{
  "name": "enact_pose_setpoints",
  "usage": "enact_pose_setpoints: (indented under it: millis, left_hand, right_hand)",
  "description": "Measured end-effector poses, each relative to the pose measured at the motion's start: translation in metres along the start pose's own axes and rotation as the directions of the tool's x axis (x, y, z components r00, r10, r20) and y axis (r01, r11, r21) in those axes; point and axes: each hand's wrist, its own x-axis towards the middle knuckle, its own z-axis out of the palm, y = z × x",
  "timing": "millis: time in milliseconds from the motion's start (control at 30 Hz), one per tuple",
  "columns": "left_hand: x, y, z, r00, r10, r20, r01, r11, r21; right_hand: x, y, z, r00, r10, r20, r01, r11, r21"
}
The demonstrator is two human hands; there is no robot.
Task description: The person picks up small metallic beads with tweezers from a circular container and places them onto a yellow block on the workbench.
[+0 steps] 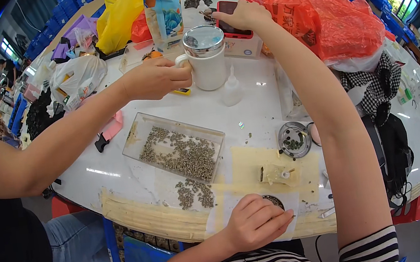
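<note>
My left hand [259, 222] is low in front of me with curled fingers, pinching something too small to make out. Just beyond it is a small round dark dish [273, 202], partly covered by the hand. My right arm stretches far across the table. My right hand [249, 16] reaches over a phone in a red case [227, 7], its extended fingertips at the screen. The phone leans on a pale box [241, 47]. From the left, another person's hand [160, 78] grips the handle of a white lidded mug [208, 67].
A clear tray [141, 153] of small grey-gold beads stands left of centre, with more beads [195, 193] spilled in front. A glass ashtray [294, 140], a squeeze bottle [231, 90], a small block [277, 173] and red plastic bags [344, 23] occupy the table.
</note>
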Motion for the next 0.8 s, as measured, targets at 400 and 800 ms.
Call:
enact_pose_setpoints:
  millis: [400,800]
  left_hand:
    - [0.0,0.001,-0.001,1.0,0.002,-0.018,-0.002,1.0,-0.001]
    - [0.001,-0.004,0.002,0.994,0.028,-0.107,-0.027,1.0,0.014]
  right_hand:
    - [0.016,-0.005,0.004,0.997,0.074,0.035,-0.072,0.997,-0.037]
    - [-0.073,0.058,-0.076,0.93,-0.328,-0.164,0.365,0.87,0.331]
